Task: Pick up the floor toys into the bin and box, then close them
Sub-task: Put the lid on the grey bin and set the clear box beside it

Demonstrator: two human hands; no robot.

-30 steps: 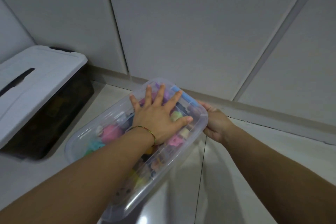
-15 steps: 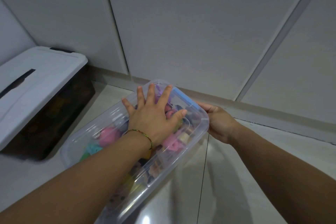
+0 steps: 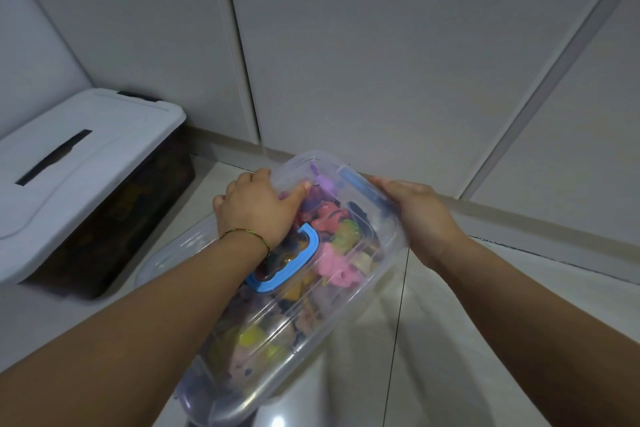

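While the left hand [image 3: 256, 211] grips the far left edge of the clear box [image 3: 360, 302], fingers curled over the rim and thumb lying on the lid, the right hand [image 3: 422, 218] holds the opposite far end beside the blue latch [image 3: 360, 184]. Its fingers are blurred, but they seem to wrap round the box's side there. The box sits on the glossy tiled floor [image 3: 485, 340] near the wall [image 3: 381, 45], lid on, with a blue handle [image 3: 294, 263] lying flat across the top. Colourful toys [image 3: 332, 218] show through the plastic, packed along its length. A thin bracelet [image 3: 246, 236] circles the left wrist. To the left, apart from the box, stands the dark bin [image 3: 104, 204] with its white lid [image 3: 86, 142] on.
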